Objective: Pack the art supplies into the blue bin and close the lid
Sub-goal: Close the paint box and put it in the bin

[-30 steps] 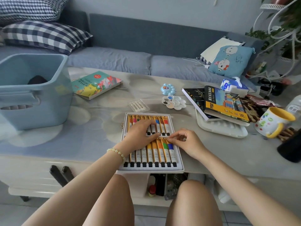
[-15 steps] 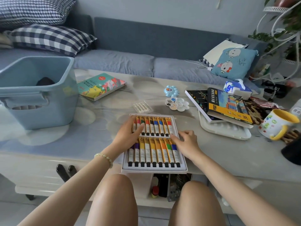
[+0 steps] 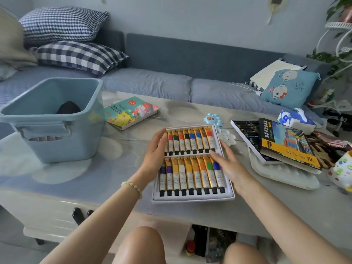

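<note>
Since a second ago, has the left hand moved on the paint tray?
Yes. The left hand has slid off the tubes to the left edge of the paint tray, toward the blue bin.

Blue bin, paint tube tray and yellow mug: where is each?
blue bin (image 3: 57, 147), head view, front wall by the handle.
paint tube tray (image 3: 192, 198), head view, white near rim.
yellow mug (image 3: 341, 171), head view, spotted side.

The pale table (image 3: 76, 183) carries a blue bin (image 3: 57, 134), a book (image 3: 131, 112) and a paint-tube tray (image 3: 192, 198).
</note>
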`<state>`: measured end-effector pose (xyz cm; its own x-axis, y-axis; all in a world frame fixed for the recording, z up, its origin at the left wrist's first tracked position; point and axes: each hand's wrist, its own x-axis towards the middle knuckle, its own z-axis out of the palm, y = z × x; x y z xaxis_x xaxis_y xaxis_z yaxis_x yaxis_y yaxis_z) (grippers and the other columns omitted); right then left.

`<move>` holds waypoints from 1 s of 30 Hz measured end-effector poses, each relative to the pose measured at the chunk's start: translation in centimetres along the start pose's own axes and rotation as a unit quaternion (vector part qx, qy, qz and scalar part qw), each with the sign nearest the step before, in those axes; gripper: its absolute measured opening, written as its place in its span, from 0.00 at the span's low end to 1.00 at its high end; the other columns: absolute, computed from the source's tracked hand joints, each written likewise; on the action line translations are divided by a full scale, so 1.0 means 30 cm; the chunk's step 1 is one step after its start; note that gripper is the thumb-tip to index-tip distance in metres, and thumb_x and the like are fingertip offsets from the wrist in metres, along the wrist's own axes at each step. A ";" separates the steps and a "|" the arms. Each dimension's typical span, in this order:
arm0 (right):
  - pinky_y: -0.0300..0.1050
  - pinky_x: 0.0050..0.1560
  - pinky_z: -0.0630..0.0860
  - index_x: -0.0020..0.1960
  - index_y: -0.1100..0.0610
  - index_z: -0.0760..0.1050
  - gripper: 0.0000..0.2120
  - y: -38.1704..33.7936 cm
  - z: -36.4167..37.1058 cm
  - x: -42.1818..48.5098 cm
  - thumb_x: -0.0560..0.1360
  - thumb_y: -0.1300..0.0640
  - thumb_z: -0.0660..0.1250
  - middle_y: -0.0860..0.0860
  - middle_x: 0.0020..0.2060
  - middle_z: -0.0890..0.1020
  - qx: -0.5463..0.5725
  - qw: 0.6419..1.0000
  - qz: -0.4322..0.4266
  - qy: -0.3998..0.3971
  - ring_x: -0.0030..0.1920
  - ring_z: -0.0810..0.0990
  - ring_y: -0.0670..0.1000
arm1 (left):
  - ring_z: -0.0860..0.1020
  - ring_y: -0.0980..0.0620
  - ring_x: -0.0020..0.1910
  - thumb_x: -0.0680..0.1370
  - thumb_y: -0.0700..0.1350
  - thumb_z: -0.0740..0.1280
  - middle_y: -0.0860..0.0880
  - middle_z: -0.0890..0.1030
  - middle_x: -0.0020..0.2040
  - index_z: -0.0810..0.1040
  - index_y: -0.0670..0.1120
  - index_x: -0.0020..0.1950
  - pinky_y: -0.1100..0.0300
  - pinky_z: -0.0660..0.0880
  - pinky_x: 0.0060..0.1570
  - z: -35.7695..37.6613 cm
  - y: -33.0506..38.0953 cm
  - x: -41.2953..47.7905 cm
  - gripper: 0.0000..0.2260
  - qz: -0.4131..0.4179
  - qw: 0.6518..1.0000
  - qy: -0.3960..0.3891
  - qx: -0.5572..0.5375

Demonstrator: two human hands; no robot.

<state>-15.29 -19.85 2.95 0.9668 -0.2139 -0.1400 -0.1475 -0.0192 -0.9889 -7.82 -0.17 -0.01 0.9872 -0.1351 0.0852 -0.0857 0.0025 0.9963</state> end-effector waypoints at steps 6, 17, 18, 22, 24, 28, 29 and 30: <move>0.45 0.42 0.79 0.71 0.43 0.64 0.25 -0.023 0.016 0.126 0.78 0.59 0.63 0.50 0.59 0.78 0.010 0.999 -0.016 0.035 0.51 0.81 0.48 | 0.64 0.43 0.71 0.79 0.49 0.62 0.43 0.62 0.74 0.56 0.44 0.76 0.51 0.62 0.68 -0.128 -0.021 0.328 0.28 -0.108 0.971 0.191 0.100; 0.56 0.55 0.78 0.69 0.39 0.65 0.25 0.057 -0.001 0.280 0.77 0.59 0.65 0.50 0.60 0.79 0.030 0.999 0.011 0.030 0.55 0.81 0.53 | 0.65 0.40 0.70 0.81 0.46 0.58 0.39 0.67 0.71 0.61 0.47 0.75 0.52 0.61 0.69 -0.243 -0.128 0.562 0.22 -0.166 0.945 0.233 0.161; 0.57 0.56 0.77 0.69 0.39 0.65 0.25 0.059 -0.002 0.287 0.77 0.59 0.65 0.51 0.60 0.79 0.028 0.999 0.013 0.032 0.56 0.81 0.53 | 0.66 0.41 0.69 0.81 0.43 0.57 0.40 0.68 0.71 0.64 0.44 0.73 0.55 0.62 0.68 -0.210 -0.128 0.557 0.20 -0.147 0.954 0.207 0.160; 0.53 0.48 0.80 0.69 0.39 0.65 0.24 0.052 -0.034 0.294 0.77 0.59 0.64 0.51 0.55 0.81 0.026 0.998 0.027 0.052 0.51 0.83 0.53 | 0.72 0.46 0.64 0.82 0.44 0.57 0.45 0.74 0.66 0.71 0.45 0.67 0.53 0.69 0.64 -0.009 -0.106 0.481 0.14 -0.121 0.983 0.090 0.106; 0.48 0.41 0.78 0.69 0.40 0.65 0.24 0.044 -0.071 0.289 0.77 0.59 0.64 0.50 0.51 0.81 0.020 0.997 0.034 0.070 0.48 0.82 0.53 | 0.76 0.53 0.48 0.82 0.44 0.56 0.48 0.78 0.50 0.75 0.49 0.50 0.60 0.72 0.48 0.041 -0.087 0.446 0.08 -0.119 0.987 0.051 0.099; 0.44 0.37 0.73 0.70 0.42 0.64 0.23 0.043 -0.145 0.281 0.78 0.58 0.63 0.50 0.52 0.80 -0.008 0.995 0.043 0.092 0.45 0.80 0.49 | 0.79 0.48 0.48 0.81 0.48 0.59 0.48 0.81 0.44 0.74 0.46 0.58 0.55 0.73 0.48 -0.022 -0.067 0.473 0.09 -0.006 0.964 0.109 0.243; 0.44 0.37 0.73 0.70 0.41 0.64 0.23 0.045 -0.154 0.280 0.78 0.58 0.63 0.51 0.53 0.80 -0.013 0.995 0.043 0.093 0.45 0.80 0.48 | 0.77 0.44 0.53 0.80 0.47 0.61 0.45 0.79 0.50 0.73 0.44 0.62 0.53 0.72 0.53 -0.056 -0.066 0.493 0.13 0.015 0.945 0.155 0.287; 0.44 0.37 0.73 0.69 0.40 0.64 0.23 0.043 -0.156 0.277 0.78 0.57 0.63 0.51 0.54 0.80 -0.015 0.995 0.043 0.092 0.45 0.80 0.48 | 0.73 0.41 0.59 0.78 0.47 0.63 0.41 0.75 0.58 0.69 0.42 0.67 0.51 0.69 0.58 -0.090 -0.066 0.514 0.18 0.016 0.924 0.197 0.327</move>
<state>-8.42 -26.23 0.75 0.8962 -0.3914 -0.2089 -0.2360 -0.0218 -0.9715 7.94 0.43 -0.63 0.9445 0.2256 0.2389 -0.0513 -0.6169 0.7854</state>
